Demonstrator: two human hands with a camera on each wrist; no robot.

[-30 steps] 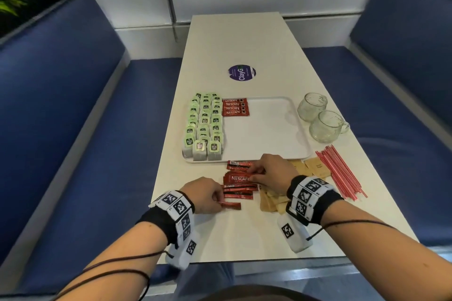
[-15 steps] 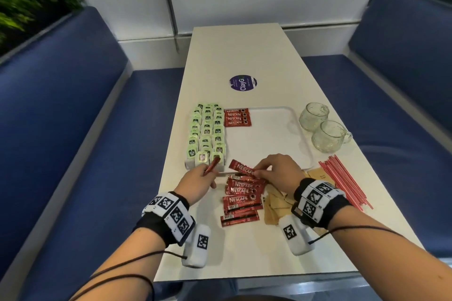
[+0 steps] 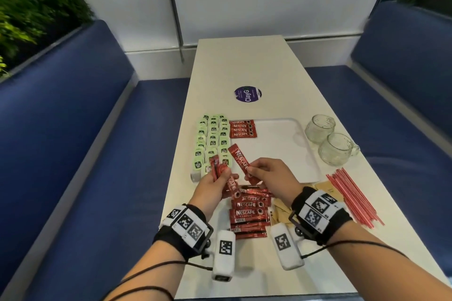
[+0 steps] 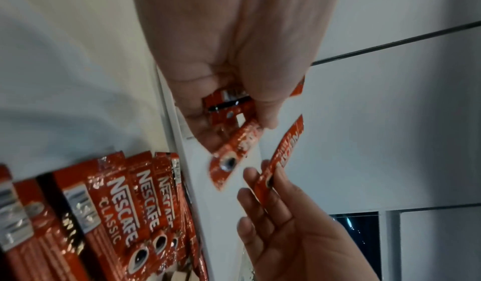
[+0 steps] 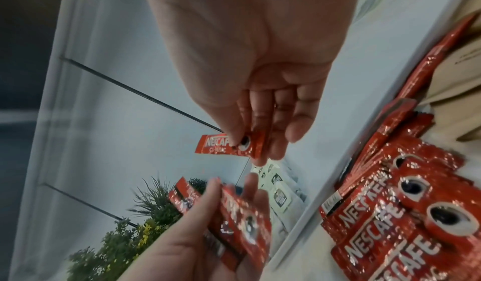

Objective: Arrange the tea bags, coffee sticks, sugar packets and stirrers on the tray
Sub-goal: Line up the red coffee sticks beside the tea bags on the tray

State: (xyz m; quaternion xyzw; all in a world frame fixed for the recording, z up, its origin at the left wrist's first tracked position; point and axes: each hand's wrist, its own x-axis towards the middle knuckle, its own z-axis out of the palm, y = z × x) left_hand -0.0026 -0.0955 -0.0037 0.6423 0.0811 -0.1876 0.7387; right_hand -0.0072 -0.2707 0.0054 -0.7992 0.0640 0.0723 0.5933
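My left hand (image 3: 221, 182) is raised over the tray's near left corner and grips a few red coffee sticks (image 3: 218, 172) fanned out (image 4: 234, 141). Beside it my right hand (image 3: 259, 173) pinches one coffee stick (image 3: 241, 162) by its lower end, tilted up and to the left (image 5: 229, 144). The white tray (image 3: 281, 154) holds rows of green tea bags (image 3: 212, 139) along its left side and several coffee sticks (image 3: 242, 129) at its far end. A loose pile of coffee sticks (image 3: 248, 212) lies on the table in front of the tray.
Brown sugar packets (image 3: 281, 214) lie to the right of the pile, and red stirrers (image 3: 349, 195) further right. Two glass cups (image 3: 335, 148) stand beside the tray's right rim. Blue benches (image 3: 73, 154) flank the white table (image 3: 244, 63).
Both hands have lifted off the table toward each other. My left hand now holds a few sticks instead of one, and my right has raised its stick off the pile.
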